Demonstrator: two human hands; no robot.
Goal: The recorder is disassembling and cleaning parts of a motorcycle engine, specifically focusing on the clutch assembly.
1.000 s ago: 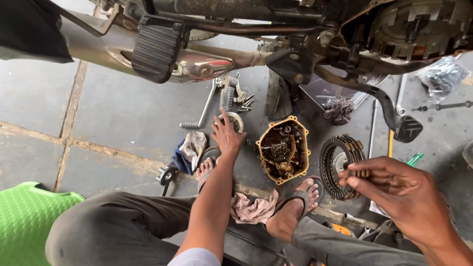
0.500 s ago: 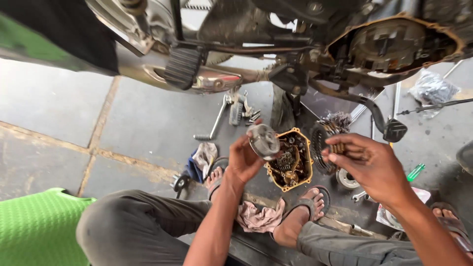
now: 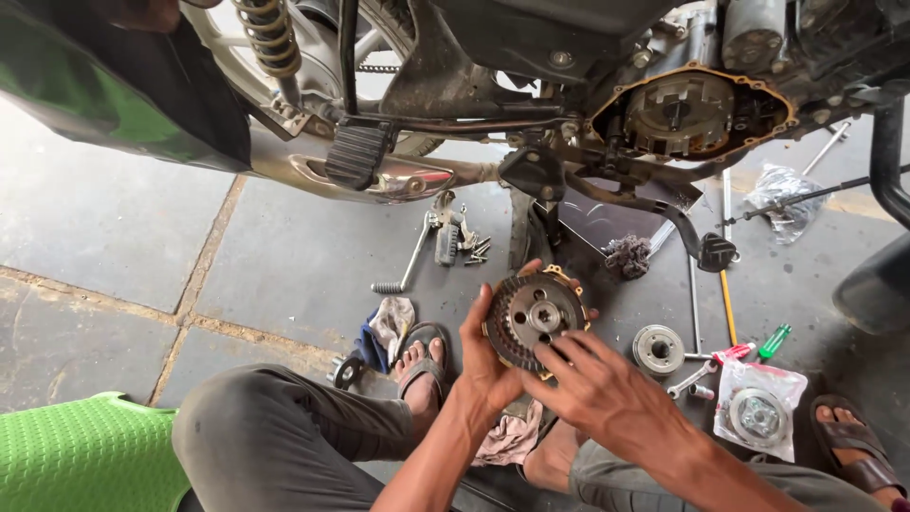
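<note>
Grey paving under the motorcycle is strewn with loose bolts and its engine side gapes open — left hand clasps the clutch assembly above the floor, right hand fingering its face — refitting seemingly remains.

Clutch pack lower edge hidden behind right hand.

A clear plastic packet with a round metal part lies on the floor.

- Round toothed metal clutch assembly sits between left hand and right hand.
- Open round engine clutch housing lies behind it.
- Small round metal hub lies on the floor, right of it.
</note>
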